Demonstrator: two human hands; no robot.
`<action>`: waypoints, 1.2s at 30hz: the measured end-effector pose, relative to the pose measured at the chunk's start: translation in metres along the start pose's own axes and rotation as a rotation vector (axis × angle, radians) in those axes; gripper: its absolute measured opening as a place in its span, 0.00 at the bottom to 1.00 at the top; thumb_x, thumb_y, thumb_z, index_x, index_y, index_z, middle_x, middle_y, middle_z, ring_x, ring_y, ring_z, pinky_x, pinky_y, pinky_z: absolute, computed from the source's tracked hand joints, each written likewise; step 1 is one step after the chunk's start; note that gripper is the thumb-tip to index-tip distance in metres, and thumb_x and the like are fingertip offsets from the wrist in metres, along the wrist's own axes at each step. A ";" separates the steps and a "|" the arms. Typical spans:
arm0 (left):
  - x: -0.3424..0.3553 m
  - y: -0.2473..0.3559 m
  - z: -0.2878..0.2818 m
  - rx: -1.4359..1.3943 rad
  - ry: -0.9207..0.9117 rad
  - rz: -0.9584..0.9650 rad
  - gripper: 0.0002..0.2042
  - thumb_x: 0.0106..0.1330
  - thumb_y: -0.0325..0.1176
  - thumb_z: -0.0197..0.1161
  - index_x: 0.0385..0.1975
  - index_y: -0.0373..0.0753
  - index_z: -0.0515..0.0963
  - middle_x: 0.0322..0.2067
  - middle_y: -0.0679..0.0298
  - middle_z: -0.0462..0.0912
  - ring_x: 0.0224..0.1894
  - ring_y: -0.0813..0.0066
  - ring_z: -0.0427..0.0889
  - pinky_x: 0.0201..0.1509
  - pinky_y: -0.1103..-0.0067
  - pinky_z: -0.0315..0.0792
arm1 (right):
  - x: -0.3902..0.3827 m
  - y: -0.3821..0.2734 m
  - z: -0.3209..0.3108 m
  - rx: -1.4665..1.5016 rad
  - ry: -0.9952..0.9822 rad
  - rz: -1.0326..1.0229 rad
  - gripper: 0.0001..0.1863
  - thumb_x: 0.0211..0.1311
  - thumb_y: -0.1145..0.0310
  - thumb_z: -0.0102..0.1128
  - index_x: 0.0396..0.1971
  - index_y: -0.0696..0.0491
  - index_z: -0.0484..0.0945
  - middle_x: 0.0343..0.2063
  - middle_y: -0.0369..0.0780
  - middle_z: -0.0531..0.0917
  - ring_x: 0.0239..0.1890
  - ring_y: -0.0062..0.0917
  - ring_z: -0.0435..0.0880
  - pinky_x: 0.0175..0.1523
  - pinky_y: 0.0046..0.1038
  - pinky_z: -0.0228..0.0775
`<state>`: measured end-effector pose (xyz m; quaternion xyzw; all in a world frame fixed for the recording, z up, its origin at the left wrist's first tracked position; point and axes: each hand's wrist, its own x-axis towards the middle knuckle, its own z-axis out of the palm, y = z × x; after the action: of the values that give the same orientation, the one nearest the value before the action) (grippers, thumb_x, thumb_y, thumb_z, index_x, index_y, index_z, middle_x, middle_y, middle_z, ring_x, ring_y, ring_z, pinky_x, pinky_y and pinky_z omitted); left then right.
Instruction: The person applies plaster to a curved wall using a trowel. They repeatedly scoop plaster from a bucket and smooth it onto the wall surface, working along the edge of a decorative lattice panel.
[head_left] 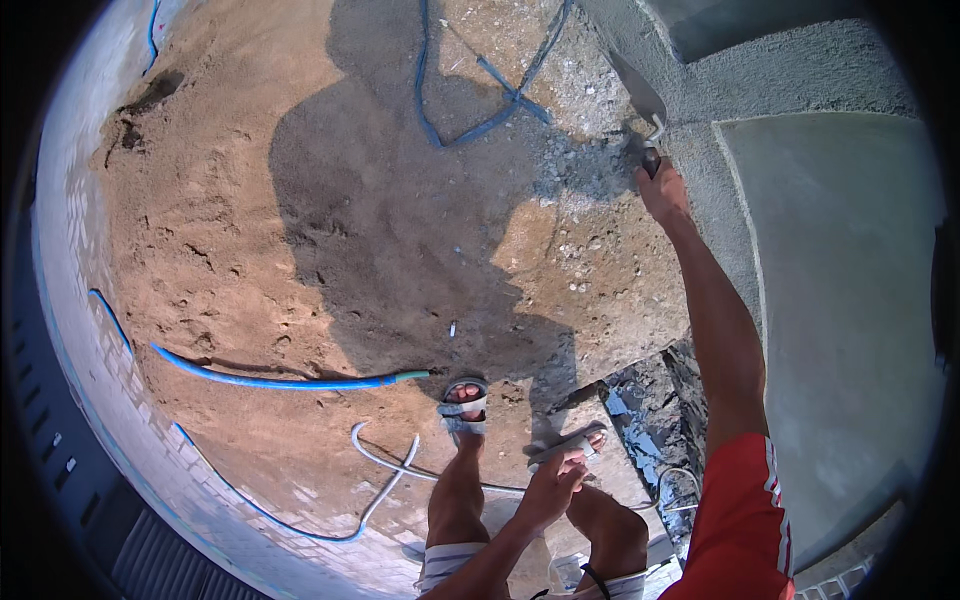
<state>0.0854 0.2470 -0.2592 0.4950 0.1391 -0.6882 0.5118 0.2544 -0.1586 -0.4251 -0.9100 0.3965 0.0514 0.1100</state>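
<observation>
My right hand is closed round the dark handle of a trowel, out at the end of my stretched right arm. The trowel's metal blade lies against the rough grey mortar edge beside the ground. Just below my hand, grey mortar crumbs are scattered over the soil. My left hand hangs above my bent knee, near one sandal. Its fingers are loosely bent and somewhat apart, and I see nothing in them.
Smooth grey plaster panels line the right side. A messy tray of dark mortar is beside my right foot. Blue hose and grey conduit lie on sandy ground. More blue tubing loops at the far side.
</observation>
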 end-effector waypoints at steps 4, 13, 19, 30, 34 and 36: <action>0.001 -0.009 -0.007 -0.046 0.072 0.010 0.18 0.68 0.34 0.50 0.54 0.32 0.65 0.39 0.54 0.79 0.38 0.72 0.79 0.45 0.78 0.71 | -0.042 -0.078 -0.033 0.320 0.082 0.065 0.24 0.57 0.55 0.54 0.44 0.60 0.67 0.32 0.57 0.79 0.38 0.52 0.79 0.43 0.45 0.70; 0.002 -0.005 -0.002 -0.045 0.075 0.006 0.18 0.68 0.34 0.51 0.53 0.32 0.65 0.38 0.57 0.79 0.36 0.75 0.78 0.43 0.79 0.71 | -0.044 -0.030 -0.012 0.125 0.008 0.102 0.24 0.58 0.53 0.52 0.43 0.59 0.66 0.30 0.58 0.79 0.37 0.55 0.78 0.41 0.46 0.69; 0.004 -0.008 0.003 -0.061 0.080 0.048 0.17 0.67 0.34 0.52 0.51 0.31 0.67 0.36 0.59 0.78 0.34 0.77 0.76 0.40 0.81 0.70 | -0.066 0.017 -0.018 0.105 -0.029 0.053 0.24 0.58 0.52 0.53 0.42 0.58 0.66 0.30 0.58 0.79 0.37 0.55 0.78 0.41 0.46 0.69; 0.003 -0.002 0.012 0.001 0.106 0.049 0.18 0.68 0.33 0.49 0.53 0.29 0.65 0.37 0.56 0.79 0.36 0.73 0.79 0.43 0.80 0.71 | -0.127 0.075 -0.029 0.142 -0.071 0.127 0.20 0.56 0.56 0.55 0.42 0.55 0.67 0.30 0.54 0.80 0.35 0.52 0.79 0.41 0.46 0.70; 0.006 -0.014 0.021 -0.021 0.073 0.023 0.19 0.67 0.34 0.50 0.54 0.29 0.64 0.38 0.56 0.78 0.36 0.74 0.79 0.42 0.81 0.71 | -0.143 0.108 -0.032 0.015 -0.155 0.210 0.21 0.56 0.56 0.55 0.44 0.55 0.65 0.31 0.55 0.80 0.36 0.52 0.79 0.42 0.46 0.71; 0.009 -0.020 0.023 -0.007 0.080 -0.004 0.19 0.67 0.34 0.51 0.54 0.30 0.64 0.39 0.56 0.78 0.37 0.74 0.79 0.42 0.81 0.71 | -0.159 0.120 -0.033 0.057 -0.131 0.234 0.22 0.56 0.56 0.55 0.45 0.54 0.65 0.32 0.55 0.80 0.37 0.51 0.79 0.43 0.45 0.71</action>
<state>0.0562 0.2353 -0.2621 0.5201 0.1628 -0.6685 0.5061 0.0585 -0.1330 -0.3838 -0.8486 0.4932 0.1120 0.1549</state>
